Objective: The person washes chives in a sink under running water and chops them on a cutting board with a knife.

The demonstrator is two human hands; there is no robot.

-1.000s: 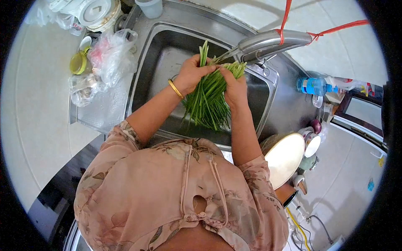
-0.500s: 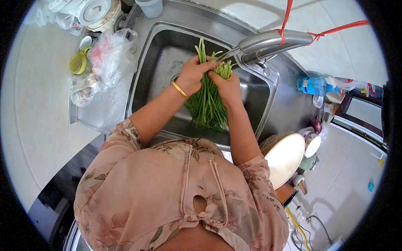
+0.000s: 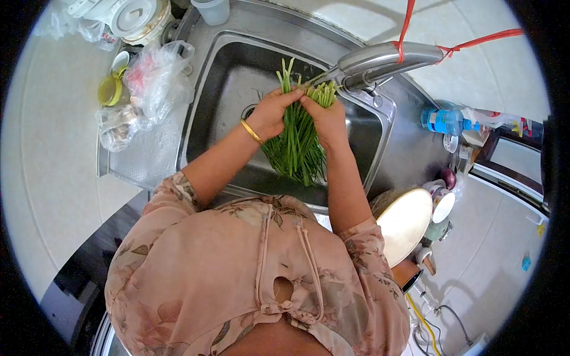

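Note:
Over the metal sink (image 3: 371, 160), a bunch of long green stalks (image 3: 295, 148) hangs from both hands with its pale ends up. My left hand (image 3: 270, 113), with a gold bangle on the wrist, grips the stalks on the left side. My right hand (image 3: 328, 118) is closed round the thicker part of the bunch on the right. The two thumbs nearly meet at the top of the bunch. The faucet (image 3: 386, 62), tied with red string, reaches over the sink just above the hands, its spout near the stalk ends.
Left of the sink lie clear plastic bags (image 3: 157, 83) and a yellow-green cup (image 3: 110, 90). A plastic tub (image 3: 212, 10) stands behind. To the right are a blue bottle (image 3: 448, 122), a red onion (image 3: 447, 177) and a large round pale board (image 3: 405, 225).
My right hand has moved slightly right, and my left hand slightly left and down. The thumbs are closer together, and some stalk ends have shifted.

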